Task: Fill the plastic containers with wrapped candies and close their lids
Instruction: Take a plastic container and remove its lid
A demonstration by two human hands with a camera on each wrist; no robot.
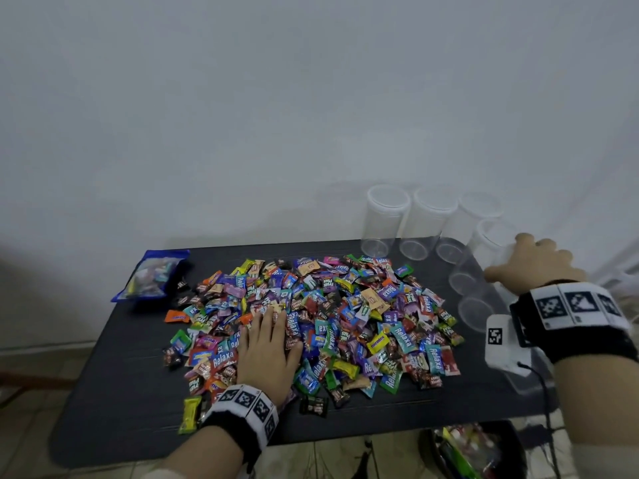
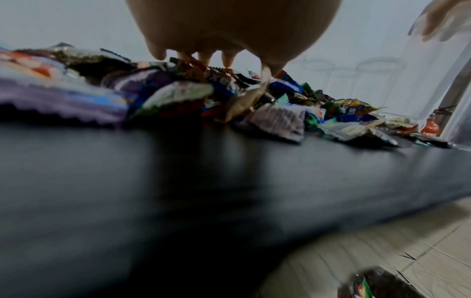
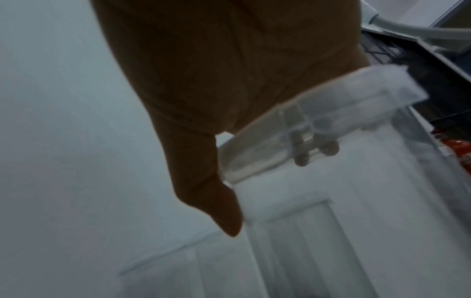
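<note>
A big heap of wrapped candies point(image 1: 359, 316) covers the middle of the black table point(image 1: 121, 409). My left hand point(image 1: 268, 326) lies palm-down on the heap's near left side with its fingers fairly straight. In the left wrist view the fingertips point(image 2: 226, 60) dip into the wrappers point(image 2: 178, 94). At the table's right edge my right hand point(image 1: 508, 257) grips the top of a clear plastic container point(image 1: 489, 242). In the right wrist view the thumb and fingers wrap round its lid end point(image 3: 331, 113). Several more clear containers point(image 1: 385, 219) stand behind and beside it.
A blue zip bag point(image 1: 152, 274) lies at the table's back left corner. Two clear containers point(image 1: 475, 312) stand along the right edge, near my right wrist. A dark bin with candy packets point(image 1: 477, 451) sits on the floor under the table's front right. A white wall backs the table.
</note>
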